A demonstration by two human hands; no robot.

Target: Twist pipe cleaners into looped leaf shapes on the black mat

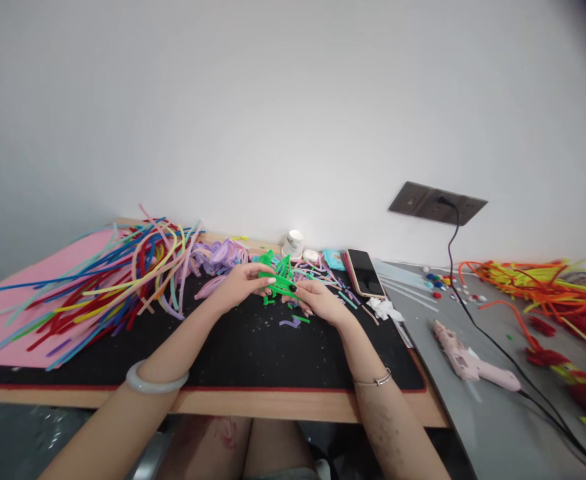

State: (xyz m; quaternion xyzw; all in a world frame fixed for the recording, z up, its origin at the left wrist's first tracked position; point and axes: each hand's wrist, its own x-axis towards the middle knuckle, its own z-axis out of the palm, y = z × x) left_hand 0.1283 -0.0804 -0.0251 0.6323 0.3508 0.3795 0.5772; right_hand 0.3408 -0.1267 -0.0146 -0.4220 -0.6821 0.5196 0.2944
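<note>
A bright green pipe-cleaner piece is stretched between my two hands above the black mat. My left hand pinches its left end between thumb and fingers. At the other end, my right hand has its fingers closed on it. More green pipe-cleaner shapes lie just behind the hands and are partly covered by them. Short purple and green offcuts are scattered on the mat below my fingers. How the held piece is bent is too small to make out.
Long coloured pipe cleaners heap over pink paper at left. Purple loops, a paper cup and a phone stand or lie behind. At right are a pink glue gun, its black cable and orange-red pipe cleaners.
</note>
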